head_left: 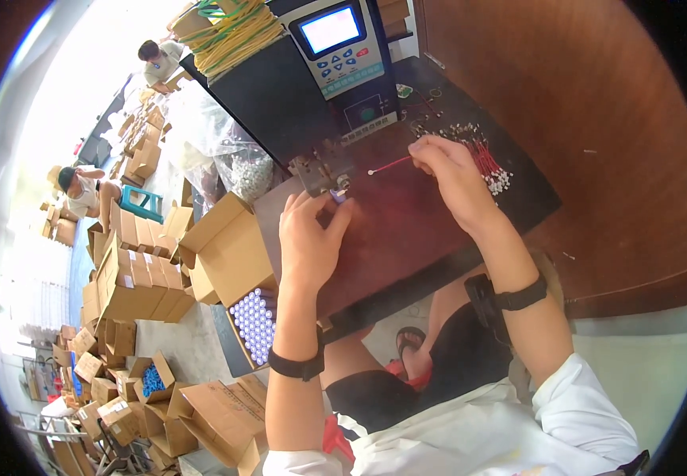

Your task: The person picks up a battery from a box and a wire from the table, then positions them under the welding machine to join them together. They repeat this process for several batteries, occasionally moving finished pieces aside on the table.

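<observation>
The left hand is partly closed, thumb and fingers curled around a small purple cell at the front of the welding head. The fingers hide much of the cell, so whether it touches the metal tips is hard to tell. The right hand is nearly closed, its thumb and forefinger pinching a red lead. The lead points left toward the welding head, its pale end apart from the cell and above the dark red worktop.

Just beyond the right hand, a heap of red leads with white ends lies on the worktop. At the back stands a black machine with a lit screen and blue and red buttons; a bundle of yellow-green wires lies on its top.

Left of the worktop, near the left forearm, a box of purple cells sits below an open carton. Farther left are more cartons, clear bags and a teal stool. Two other people are in the background, one beside the stool, one farther back.
</observation>
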`<state>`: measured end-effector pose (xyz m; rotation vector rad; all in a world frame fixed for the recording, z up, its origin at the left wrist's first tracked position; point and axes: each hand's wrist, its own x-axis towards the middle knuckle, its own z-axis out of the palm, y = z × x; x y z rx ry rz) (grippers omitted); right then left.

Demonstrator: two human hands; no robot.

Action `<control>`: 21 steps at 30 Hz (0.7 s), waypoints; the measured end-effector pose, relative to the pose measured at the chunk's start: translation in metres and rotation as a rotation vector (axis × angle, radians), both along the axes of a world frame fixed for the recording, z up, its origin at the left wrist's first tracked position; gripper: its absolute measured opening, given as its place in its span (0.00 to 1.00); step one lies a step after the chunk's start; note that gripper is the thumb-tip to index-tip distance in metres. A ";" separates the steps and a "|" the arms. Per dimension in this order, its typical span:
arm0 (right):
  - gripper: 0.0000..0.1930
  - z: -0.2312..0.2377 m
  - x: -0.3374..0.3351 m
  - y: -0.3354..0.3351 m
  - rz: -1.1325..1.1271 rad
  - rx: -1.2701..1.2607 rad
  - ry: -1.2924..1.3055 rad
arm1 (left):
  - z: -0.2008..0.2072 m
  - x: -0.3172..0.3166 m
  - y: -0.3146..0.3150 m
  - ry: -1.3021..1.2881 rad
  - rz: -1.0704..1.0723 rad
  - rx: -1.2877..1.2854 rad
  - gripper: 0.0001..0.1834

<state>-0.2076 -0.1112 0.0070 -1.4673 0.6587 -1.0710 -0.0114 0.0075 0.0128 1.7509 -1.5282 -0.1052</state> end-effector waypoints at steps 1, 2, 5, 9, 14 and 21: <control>0.12 0.001 0.001 0.000 -0.007 0.005 -0.002 | 0.001 0.000 0.000 0.004 0.005 0.009 0.10; 0.12 0.001 0.001 0.000 -0.007 0.004 -0.003 | 0.001 -0.001 0.000 0.007 0.010 0.017 0.11; 0.13 -0.003 0.002 -0.002 -0.011 -0.020 0.067 | 0.000 0.000 0.000 0.005 0.013 0.018 0.11; 0.14 -0.006 0.004 -0.004 -0.036 -0.055 0.121 | 0.002 -0.001 0.001 0.000 0.020 0.037 0.12; 0.15 -0.004 0.003 -0.004 -0.049 -0.078 0.162 | 0.000 0.000 0.000 0.021 0.010 0.026 0.12; 0.15 -0.006 0.005 -0.005 -0.070 -0.081 0.159 | -0.002 0.001 0.000 0.027 0.006 0.018 0.12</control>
